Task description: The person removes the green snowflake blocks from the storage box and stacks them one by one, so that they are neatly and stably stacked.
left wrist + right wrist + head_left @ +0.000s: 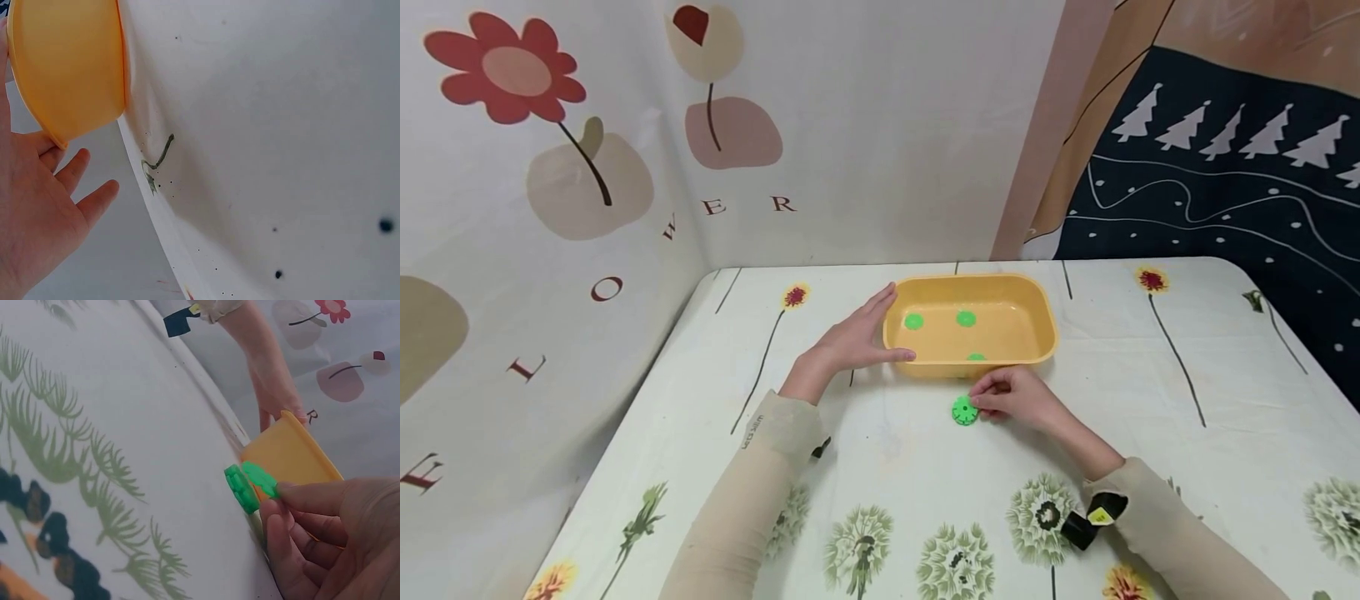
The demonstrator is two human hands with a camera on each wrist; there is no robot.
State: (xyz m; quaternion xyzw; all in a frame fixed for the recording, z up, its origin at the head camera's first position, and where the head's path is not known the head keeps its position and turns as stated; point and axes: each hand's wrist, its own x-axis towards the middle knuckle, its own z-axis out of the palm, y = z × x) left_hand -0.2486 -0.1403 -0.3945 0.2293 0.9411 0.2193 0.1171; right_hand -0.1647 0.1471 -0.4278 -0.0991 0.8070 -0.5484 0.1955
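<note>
A yellow plastic tub (1045,327) stands on the table with green discs (913,322) inside, one partly hidden by the front wall. My left hand (855,337) spreads its straight fingers across the tub's left end, thumb at the front rim. In the left wrist view, fingertips lie along the rim and the other fingers stand free. Just in front of the tub, my right hand (1017,396) pinches a thin green disc (260,479) between thumb and forefinger. Close against it is a thicker notched green disc (241,489), with a hole at its centre in the head view.
A white floral cloth (880,467) covers the table. Behind it hangs a white curtain (880,150) with flower prints and letters, and a dark tree-patterned cloth (1210,192) is at the right. A small black device (1093,518) sits at the right wrist.
</note>
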